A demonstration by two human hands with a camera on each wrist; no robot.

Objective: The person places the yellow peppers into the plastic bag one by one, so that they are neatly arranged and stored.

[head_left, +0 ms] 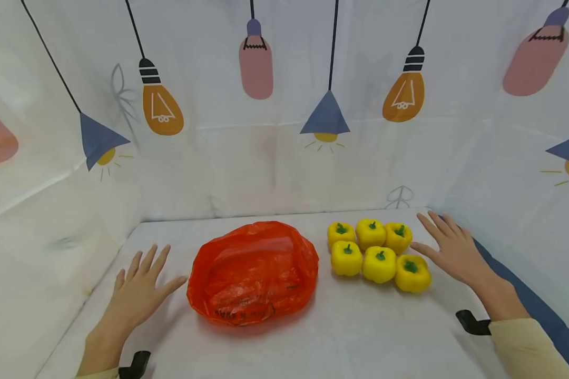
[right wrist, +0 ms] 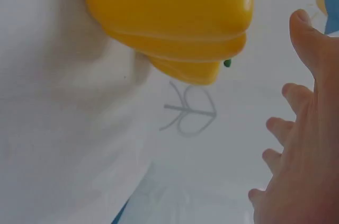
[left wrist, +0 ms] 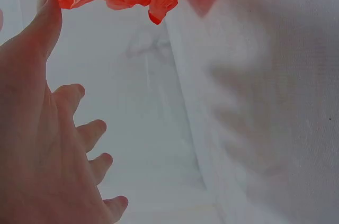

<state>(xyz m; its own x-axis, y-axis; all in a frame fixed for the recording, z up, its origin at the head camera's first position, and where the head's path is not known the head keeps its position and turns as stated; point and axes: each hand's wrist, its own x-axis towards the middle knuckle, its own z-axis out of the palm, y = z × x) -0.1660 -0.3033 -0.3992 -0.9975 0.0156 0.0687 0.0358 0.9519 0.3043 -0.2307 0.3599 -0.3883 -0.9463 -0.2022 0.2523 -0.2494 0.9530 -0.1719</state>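
Observation:
A red plastic bag [head_left: 261, 268] lies spread on the white table, its mouth facing up and its rim rolled into an oval. Left of it, my left hand [head_left: 139, 289] hovers with fingers spread and straight, holding nothing; the thumb points toward the bag's edge. Several yellow bell peppers [head_left: 379, 264] with green stems stand in two rows right of the bag. Beside them on the right is my right hand [head_left: 455, 252], fingers extended and nothing in it. The right wrist view shows the nearest yellow pepper [right wrist: 169, 7] apart from that hand.
The white tabletop [head_left: 341, 337] meets a white cloth backdrop [head_left: 284, 173] printed with lamps and bulbs, which also hangs at both sides. Dark blue material [head_left: 521, 284] shows along the table's right edge. A black strap piece [head_left: 472, 322] sits at the right wrist.

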